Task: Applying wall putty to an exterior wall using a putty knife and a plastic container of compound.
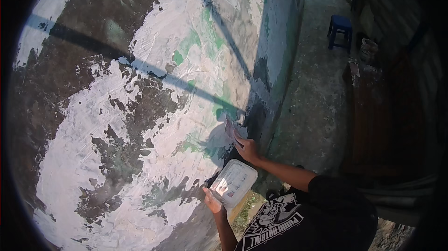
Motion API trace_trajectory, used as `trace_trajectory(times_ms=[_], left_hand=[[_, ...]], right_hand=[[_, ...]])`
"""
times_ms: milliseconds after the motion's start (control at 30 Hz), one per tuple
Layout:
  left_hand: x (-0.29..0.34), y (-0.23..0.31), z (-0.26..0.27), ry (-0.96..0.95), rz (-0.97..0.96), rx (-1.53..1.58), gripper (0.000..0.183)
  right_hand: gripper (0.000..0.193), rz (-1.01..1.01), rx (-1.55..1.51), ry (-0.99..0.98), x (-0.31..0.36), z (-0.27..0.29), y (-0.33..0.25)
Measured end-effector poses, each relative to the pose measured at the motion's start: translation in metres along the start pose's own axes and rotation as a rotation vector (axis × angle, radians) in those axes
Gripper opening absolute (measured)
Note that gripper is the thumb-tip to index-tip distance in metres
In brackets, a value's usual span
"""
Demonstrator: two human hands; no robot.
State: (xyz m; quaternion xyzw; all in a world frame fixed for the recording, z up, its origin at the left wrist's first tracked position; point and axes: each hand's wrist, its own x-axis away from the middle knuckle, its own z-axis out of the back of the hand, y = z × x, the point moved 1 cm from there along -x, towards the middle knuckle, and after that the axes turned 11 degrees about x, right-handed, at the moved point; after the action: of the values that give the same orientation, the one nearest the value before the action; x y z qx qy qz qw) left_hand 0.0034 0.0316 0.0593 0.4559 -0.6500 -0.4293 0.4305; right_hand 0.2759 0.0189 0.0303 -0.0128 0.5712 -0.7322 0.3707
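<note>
Two tools are gripped: a flat scraper blade (229, 131) by the right hand (247, 149) against the patchy plastered wall (140, 111), and a white rectangular plastic tray (233, 182) by the left hand (212, 200) at 7 o'clock.

– Single head view, fisheye, looking down and leftward, close against patchy plastered wall (140, 111) filling left and centre of frame.
– Ground strip (317, 87) upper right; forearms entering lower centre.

Left hand (212, 200): forearm enters from the lower edge, runs up, wrist bent, palm turned up, fingers curled under and around the edge of what it carries. Right hand (247, 149): arm reaches forward and left from the black sleeve, elbow bent, wrist nearly straight, fingers pinched closed, grip sits above and right of the left hand's grip.
</note>
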Motion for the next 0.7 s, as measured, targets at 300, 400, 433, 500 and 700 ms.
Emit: trace_trajectory(times_ms=[300,400,433,500,700], left_hand=[[0.001,0.026,-0.032,-0.091,0.074,-0.131,0.051],[0.009,0.045,-0.072,-0.067,0.055,0.071,0.049],[0.010,0.052,-0.077,-0.049,0.059,0.090,0.049],[0.012,0.059,-0.077,-0.225,0.011,0.076,0.048],[0.015,0.058,-0.061,-0.289,-0.047,-0.021,0.052]], right_hand=[[0.032,0.028,-0.227,-0.291,-0.041,0.129,-0.069],[0.042,0.230,-0.136,-0.561,-0.044,0.152,-0.122],[0.051,0.402,-0.080,-0.659,-0.043,0.152,-0.136],[0.059,0.613,0.149,-0.691,-0.039,0.147,-0.154],[0.071,0.965,0.582,-0.714,-0.027,0.127,-0.163]])
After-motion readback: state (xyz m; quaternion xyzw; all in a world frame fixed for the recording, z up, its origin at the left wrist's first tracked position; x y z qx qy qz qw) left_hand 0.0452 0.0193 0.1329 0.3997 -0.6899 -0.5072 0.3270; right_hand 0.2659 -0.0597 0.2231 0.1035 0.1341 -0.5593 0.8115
